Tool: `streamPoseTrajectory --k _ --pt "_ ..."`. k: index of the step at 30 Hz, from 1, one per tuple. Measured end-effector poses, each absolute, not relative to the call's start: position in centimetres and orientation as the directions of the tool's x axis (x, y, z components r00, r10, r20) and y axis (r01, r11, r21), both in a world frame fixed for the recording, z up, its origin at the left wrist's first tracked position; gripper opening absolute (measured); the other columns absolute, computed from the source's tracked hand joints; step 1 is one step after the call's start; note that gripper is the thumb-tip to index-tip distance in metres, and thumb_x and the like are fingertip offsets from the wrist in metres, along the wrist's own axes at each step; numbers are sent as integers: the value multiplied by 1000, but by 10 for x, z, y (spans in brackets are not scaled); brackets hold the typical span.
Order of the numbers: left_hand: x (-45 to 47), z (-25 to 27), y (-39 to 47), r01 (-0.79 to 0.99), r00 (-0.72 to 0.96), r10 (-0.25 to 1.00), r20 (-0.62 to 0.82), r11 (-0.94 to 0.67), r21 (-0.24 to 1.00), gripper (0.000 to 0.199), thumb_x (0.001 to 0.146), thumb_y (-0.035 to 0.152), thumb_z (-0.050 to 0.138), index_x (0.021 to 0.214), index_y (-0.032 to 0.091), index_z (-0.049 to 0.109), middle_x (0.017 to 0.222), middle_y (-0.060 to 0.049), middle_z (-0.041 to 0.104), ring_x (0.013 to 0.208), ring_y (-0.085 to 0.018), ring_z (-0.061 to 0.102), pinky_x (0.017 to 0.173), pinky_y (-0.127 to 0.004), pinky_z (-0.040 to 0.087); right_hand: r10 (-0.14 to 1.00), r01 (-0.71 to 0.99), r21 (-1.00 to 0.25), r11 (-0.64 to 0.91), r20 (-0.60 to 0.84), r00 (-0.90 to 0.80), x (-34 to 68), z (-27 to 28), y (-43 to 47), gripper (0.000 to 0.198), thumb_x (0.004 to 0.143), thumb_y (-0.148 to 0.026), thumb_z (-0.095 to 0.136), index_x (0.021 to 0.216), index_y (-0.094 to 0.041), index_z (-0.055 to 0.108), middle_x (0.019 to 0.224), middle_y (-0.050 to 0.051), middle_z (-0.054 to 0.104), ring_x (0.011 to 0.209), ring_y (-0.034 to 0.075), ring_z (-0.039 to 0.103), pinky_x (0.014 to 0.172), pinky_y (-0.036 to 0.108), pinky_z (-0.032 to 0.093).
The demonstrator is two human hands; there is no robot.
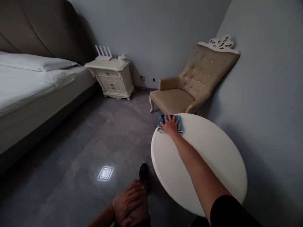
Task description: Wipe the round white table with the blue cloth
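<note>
My right hand (pixel 170 125) lies palm down with spread fingers on a folded blue cloth (pixel 178 121) with dark patches and a pale edge. It presses the cloth against the white round table (pixel 213 148), near the far left rim. The right arm reaches across the tabletop. Low in the view, my left hand (pixel 129 200) rests on my bent knee (pixel 140 211), its fingers laid over it and no object in it.
Behind the table stands a tan tufted armchair (pixel 174 99) with a carved white crest. A white nightstand (pixel 113 78) carries a router (pixel 103 57) and a small white object (pixel 122 58). The bed (pixel 30 85) is at left. A square light patch (pixel 105 173) shows on the grey floor.
</note>
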State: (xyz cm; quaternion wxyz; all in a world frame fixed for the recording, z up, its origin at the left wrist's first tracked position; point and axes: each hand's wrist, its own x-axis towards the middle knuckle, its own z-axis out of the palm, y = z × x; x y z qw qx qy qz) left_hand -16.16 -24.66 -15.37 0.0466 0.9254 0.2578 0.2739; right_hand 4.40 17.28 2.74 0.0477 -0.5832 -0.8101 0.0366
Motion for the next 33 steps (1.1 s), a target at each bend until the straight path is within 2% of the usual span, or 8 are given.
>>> streamPoseTrajectory --k 4,8,13,17,21,24,28,33 --pt "-148 -117 -245 460 735 513 444 -858 231 73 100 56 52 161 17 62 149 -20 74 142 -41 65 128 -65 47 901 889 -152 432 38 -432 49 30 89 77 113 -67 44 177 -25 47 190 12 26 174 49 15 135 82 5" --pt "-128 -92 -248 465 745 528 409 -849 249 64 101 51 53 156 23 67 142 -18 77 131 -40 69 125 -68 47 839 815 -207 541 66 -540 70 22 -7 80 111 -69 50 176 -24 49 188 13 28 174 49 17 137 81 4" --pt "-108 -86 -249 493 755 545 364 -838 232 59 101 54 59 151 25 71 139 -15 77 127 -39 68 123 -63 49 797 761 -254 596 71 -600 103 12 -96 84 109 -71 54 178 -24 46 189 14 23 176 50 12 137 83 3" --pt "-109 -91 -250 497 755 541 369 -841 216 62 100 59 60 150 25 71 142 -16 76 127 -40 68 122 -59 49 787 753 -261 604 44 -615 111 14 -117 82 110 -69 54 179 -26 44 190 12 20 177 48 9 138 82 3" --pt "-114 -98 -252 509 750 566 343 -824 247 61 100 57 60 151 25 69 139 -14 78 123 -38 70 119 -57 51 795 754 -287 591 52 -604 104 18 -94 80 111 -68 52 178 -26 46 190 11 24 176 47 11 138 80 2" --pt "-118 -106 -251 505 754 570 325 -821 268 62 99 53 62 153 23 67 143 -14 76 127 -38 69 123 -57 49 833 794 -274 543 55 -551 98 20 -50 78 112 -67 48 177 -25 47 189 10 27 176 47 14 139 79 2" --pt "-130 -118 -247 454 760 540 362 -839 300 65 99 52 58 156 23 64 150 -17 72 136 -41 67 129 -64 42 906 882 -209 423 63 -419 97 23 39 77 113 -65 43 178 -24 46 189 11 28 174 49 16 136 82 3" --pt "-156 -141 -248 446 762 525 378 -850 282 75 101 58 49 166 21 55 157 -17 69 148 -41 62 134 -62 38 959 948 -150 281 79 -271 105 23 162 76 114 -64 35 179 -25 45 189 11 28 172 50 17 135 84 7"
